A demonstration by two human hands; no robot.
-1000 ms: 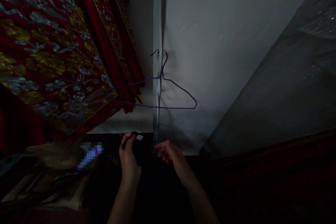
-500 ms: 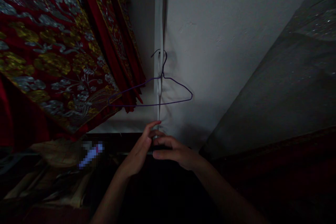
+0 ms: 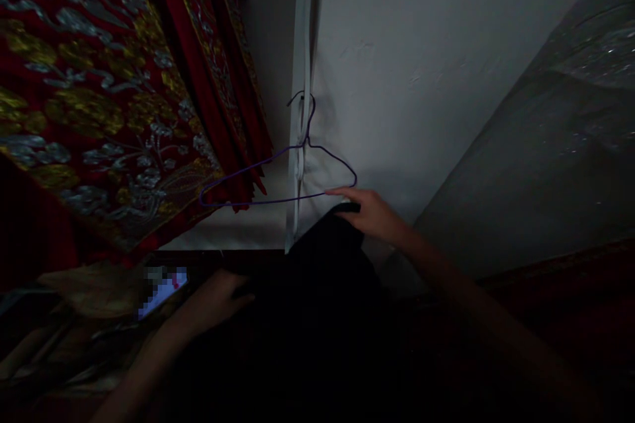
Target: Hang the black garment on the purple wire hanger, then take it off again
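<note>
A thin purple wire clothes hanger [image 3: 308, 139] hangs by its hook from a pale cord along the wall. My right hand [image 3: 374, 211] pinches the raised edge of a black cloth garment [image 3: 332, 258] beside the hanger's lower right bar. One fingertip reaches the bar; whether it presses on the wire I cannot tell. Lower down to the left, my left hand [image 3: 221, 297] is closed on the garment's other side, its fingertips partly lost in the dark. Most of the garment blends into shadow, so its shape is hidden.
Red cloth with gold and silver embroidery [image 3: 99, 79] hangs at the left, its edge behind the hanger. Below it lie a tan bundle [image 3: 94, 291] and a blurred bluish item [image 3: 163, 294]. A translucent plastic sheet [image 3: 526, 145] slopes down at the right.
My hands were close together below the hanger. They have moved apart, the right one up and rightward with the black garment's edge, the left one to the left.
</note>
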